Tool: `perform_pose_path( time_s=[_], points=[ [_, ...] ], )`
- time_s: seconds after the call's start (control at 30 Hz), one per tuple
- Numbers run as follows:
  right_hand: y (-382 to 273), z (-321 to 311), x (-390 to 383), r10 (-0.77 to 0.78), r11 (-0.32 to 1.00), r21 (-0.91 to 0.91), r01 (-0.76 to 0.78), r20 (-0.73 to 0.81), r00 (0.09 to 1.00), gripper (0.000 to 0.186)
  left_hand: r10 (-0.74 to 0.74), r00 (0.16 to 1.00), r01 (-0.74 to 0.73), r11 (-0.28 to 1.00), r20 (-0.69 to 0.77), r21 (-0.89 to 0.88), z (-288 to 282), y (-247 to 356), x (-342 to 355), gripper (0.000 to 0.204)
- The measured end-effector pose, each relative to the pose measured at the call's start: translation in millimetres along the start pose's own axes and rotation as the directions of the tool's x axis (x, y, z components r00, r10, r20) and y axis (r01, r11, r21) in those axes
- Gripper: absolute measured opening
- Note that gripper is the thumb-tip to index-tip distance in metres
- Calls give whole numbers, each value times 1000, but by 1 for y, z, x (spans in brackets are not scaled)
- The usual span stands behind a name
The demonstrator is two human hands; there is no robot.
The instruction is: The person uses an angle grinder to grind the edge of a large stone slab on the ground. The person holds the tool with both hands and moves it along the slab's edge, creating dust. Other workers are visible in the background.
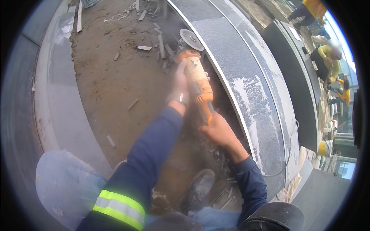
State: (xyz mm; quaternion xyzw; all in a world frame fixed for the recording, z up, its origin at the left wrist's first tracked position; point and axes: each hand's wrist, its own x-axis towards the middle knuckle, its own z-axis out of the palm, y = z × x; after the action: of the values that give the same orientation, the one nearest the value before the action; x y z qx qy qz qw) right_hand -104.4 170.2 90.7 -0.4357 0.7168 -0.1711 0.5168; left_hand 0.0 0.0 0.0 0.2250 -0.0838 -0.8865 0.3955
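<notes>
An orange angle grinder point(201, 86) with a pale taped body lies in both my hands, its head pointing away from me. My left hand point(180, 79) is wrapped around the body just behind the head, with fingertips showing on the far side. My right hand point(219, 130) grips the rear handle. At the front, the round cutting disc point(191, 39) meets or overlaps the pale edge of a long grey stone slab point(246, 69); whether it is cutting in, I cannot tell. Dust blurs the air around the tool and my left hand.
Several broken stone strips point(161, 46) litter the dirt ground point(111, 81). A grey ledge point(63, 100) borders it on the left. A thin cable point(287, 161) crosses the slab. Beyond stand stacked dark slabs point(296, 73), a crouching person in yellow point(327, 61) and a bucket point(324, 148).
</notes>
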Motion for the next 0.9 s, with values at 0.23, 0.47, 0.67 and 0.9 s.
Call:
perform_pose_path(
  time_s=[0.23,0.47,0.67,0.9],
  points=[
    [0,1,-10,-29,999,-42,28,-34,999,37,-2,998,2,1000,-59,3,6,-5,-10,70],
    [20,4,-9,-94,985,-155,81,-78,993,42,-27,999,27,1000,-33,-3,9,-8,-14,70],
    [11,7,-18,-52,994,-99,47,-48,997,45,11,997,-10,1000,-81,14,6,-8,-20,70],
    [8,7,-15,5,997,-83,-6,-21,1000,51,4,998,-1,999,-67,39,6,-5,-19,72]
  ],
)
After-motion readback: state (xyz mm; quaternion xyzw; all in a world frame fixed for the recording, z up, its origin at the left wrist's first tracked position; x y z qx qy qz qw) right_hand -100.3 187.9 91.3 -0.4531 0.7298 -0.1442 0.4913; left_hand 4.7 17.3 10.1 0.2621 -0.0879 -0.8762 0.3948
